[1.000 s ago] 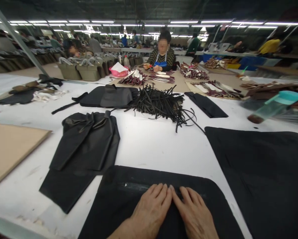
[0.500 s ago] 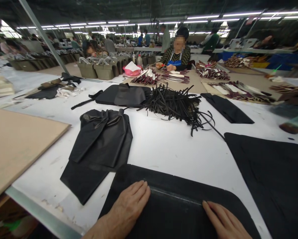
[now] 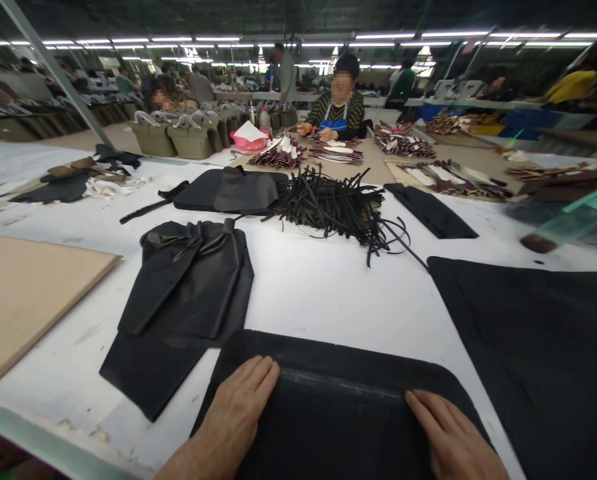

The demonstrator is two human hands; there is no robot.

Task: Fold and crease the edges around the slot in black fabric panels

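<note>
A black, leather-like panel [image 3: 338,433] with rounded corners lies on the white table in front of me. Across it runs a pale, shiny line, just below its far edge. My left hand [image 3: 238,407] rests flat on the panel's left part, fingers together and tips by the line's left end. On the right part lies my right hand [image 3: 448,427], its fingers stretched out and the tips touching the line's right end. Neither hand visibly grips anything. Left of the panel is a folded stack of black pieces [image 3: 188,287].
A heap of black strips [image 3: 333,203] lies farther back, beside another black panel [image 3: 198,190]. A large black sheet [image 3: 538,340] covers the right side. One beige board [image 3: 33,293] sits at left. A teal-lidded bottle [image 3: 568,220] stands at right. Across the table sits a co-worker [image 3: 341,107].
The view has turned a little to the right, bringing the bottle fully into sight. My hands have moved slightly apart along the line, which looks fainter and more smeared now.
</note>
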